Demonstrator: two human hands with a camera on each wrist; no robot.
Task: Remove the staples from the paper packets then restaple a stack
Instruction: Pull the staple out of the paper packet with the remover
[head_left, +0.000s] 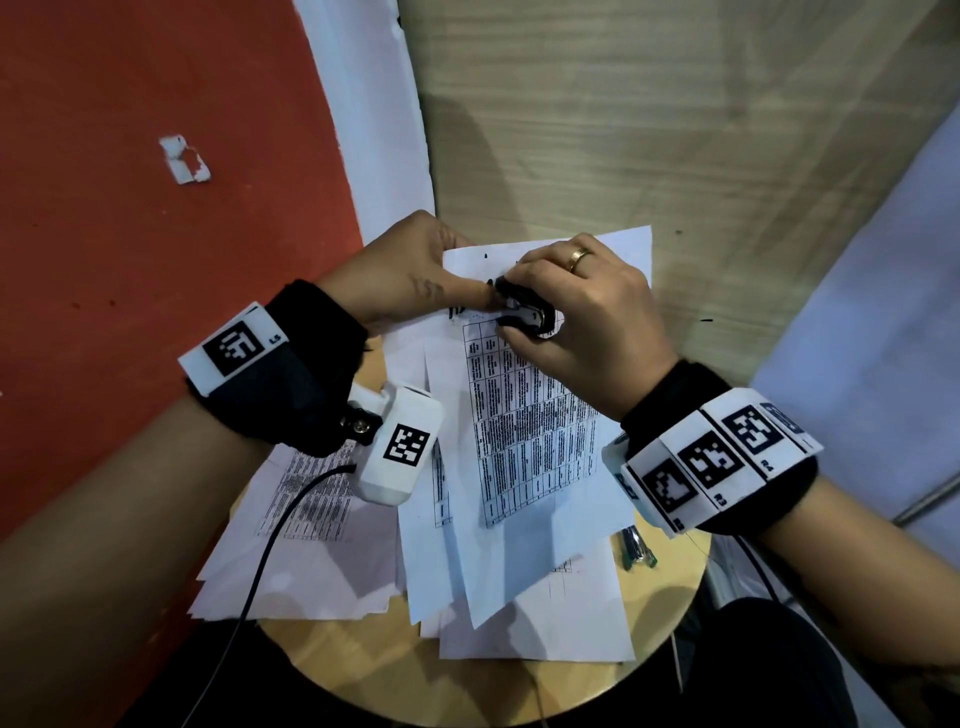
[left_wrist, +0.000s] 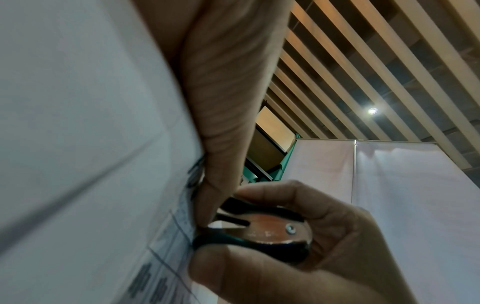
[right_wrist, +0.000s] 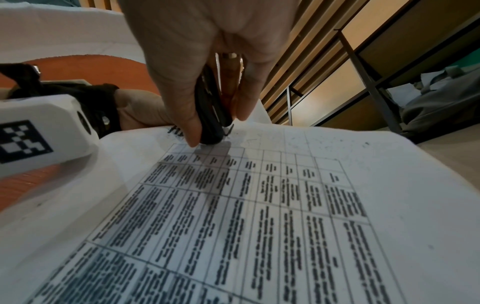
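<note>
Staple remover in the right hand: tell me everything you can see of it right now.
The staple remover is a small claw type: black plastic grips over a metal body that looks coppery in this light, with a rivet at the pivot. The right hand pinches it between thumb and fingers, claws pointing down at the top left corner of the printed packet. The left hand's thumb presses the paper right beside the claws. Whether a staple is caught cannot be seen.

Black wristbands (head_left: 291, 374) with white tag-marked blocks (head_left: 727, 457), black cable (head_left: 270, 540), gold ring (head_left: 578, 258) on right hand (head_left: 582, 317).
</note>
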